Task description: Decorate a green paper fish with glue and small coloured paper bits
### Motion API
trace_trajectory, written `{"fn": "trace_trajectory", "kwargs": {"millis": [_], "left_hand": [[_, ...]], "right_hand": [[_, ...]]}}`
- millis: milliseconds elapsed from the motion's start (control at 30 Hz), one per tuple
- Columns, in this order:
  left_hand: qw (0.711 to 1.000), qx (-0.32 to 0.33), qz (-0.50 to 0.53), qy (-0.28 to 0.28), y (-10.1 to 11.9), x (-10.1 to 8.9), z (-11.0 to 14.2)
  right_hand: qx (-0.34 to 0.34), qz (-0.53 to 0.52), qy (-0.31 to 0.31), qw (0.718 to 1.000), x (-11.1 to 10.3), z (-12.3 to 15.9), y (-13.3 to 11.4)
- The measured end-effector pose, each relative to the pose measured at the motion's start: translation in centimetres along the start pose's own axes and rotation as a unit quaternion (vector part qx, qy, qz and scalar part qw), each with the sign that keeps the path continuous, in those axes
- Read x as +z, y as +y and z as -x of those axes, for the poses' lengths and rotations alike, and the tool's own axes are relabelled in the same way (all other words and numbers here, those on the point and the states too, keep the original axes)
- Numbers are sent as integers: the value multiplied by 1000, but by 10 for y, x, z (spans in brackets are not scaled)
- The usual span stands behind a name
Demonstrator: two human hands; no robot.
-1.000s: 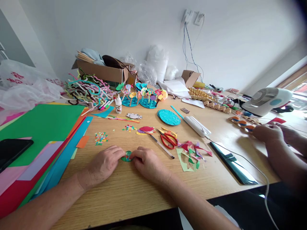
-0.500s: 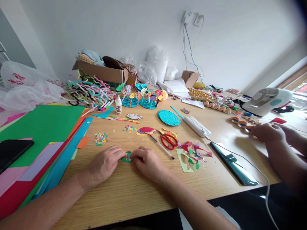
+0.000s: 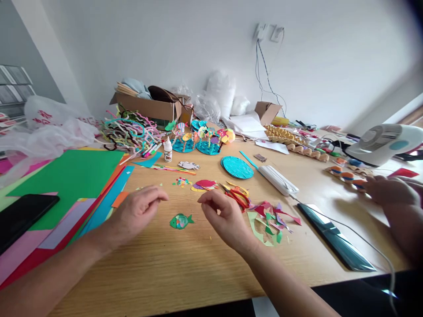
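Note:
A small green paper fish point(image 3: 181, 221) with a mosaic of coloured bits on its body lies flat on the table between my hands, its tail to the right. My left hand point(image 3: 140, 211) hovers up and left of it, fingers curled together, nothing seen in them. On the right, my right hand point(image 3: 226, 220) is also raised off the fish, its fingers bent in with nothing showing between them. Red-handled scissors point(image 3: 240, 199) lie just beyond my right hand. Small paper confetti point(image 3: 182, 181) and stacked red, yellow and purple cutouts point(image 3: 205, 185) lie farther back.
Coloured paper sheets point(image 3: 71, 174) and a black phone point(image 3: 28, 215) lie on the left. A glue bottle point(image 3: 168, 150), blue discs point(image 3: 237, 167), paper scraps point(image 3: 269, 222), a white power strip point(image 3: 276, 179) and a dark glossy case point(image 3: 333, 235) surround the workspace. Another person's hands point(image 3: 393, 191) are at right.
Both hands have let go of the green fish and drawn apart and upward, leaving it uncovered on the table. The camera view has shifted slightly.

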State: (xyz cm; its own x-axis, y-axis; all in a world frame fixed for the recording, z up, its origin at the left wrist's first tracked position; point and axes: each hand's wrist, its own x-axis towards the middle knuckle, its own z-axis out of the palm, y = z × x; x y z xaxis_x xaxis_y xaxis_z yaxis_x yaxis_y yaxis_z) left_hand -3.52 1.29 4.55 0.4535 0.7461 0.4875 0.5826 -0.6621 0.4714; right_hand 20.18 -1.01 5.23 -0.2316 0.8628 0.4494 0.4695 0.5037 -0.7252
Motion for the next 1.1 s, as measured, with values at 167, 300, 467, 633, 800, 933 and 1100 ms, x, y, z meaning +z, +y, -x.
{"fn": "trace_trajectory", "kwargs": {"millis": [167, 300, 467, 633, 800, 933, 1100], "left_hand": [[994, -106, -36, 8, -6, -52, -27], [979, -147, -83, -110, -24, -58, -34], [957, -141, -112, -228, -44, -41, -30], [937, -142, -153, -282, -58, -31, -27], [922, -148, -189, -304, -62, -30, -30], [910, -151, -205, -326, -65, -32, -32], [894, -166, -225, -350, -70, -36, -29]], "right_hand": [[31, -65, 44, 996, -13, -17, -3], [75, -132, 48, 987, -3, -29, 8], [103, -152, 64, 981, 18, -28, 33], [122, -189, 71, 972, 19, -22, 43], [118, -176, 85, 973, 9, -24, 42], [100, -158, 100, 977, 7, -24, 43], [83, -140, 84, 983, 8, -22, 42]]}}
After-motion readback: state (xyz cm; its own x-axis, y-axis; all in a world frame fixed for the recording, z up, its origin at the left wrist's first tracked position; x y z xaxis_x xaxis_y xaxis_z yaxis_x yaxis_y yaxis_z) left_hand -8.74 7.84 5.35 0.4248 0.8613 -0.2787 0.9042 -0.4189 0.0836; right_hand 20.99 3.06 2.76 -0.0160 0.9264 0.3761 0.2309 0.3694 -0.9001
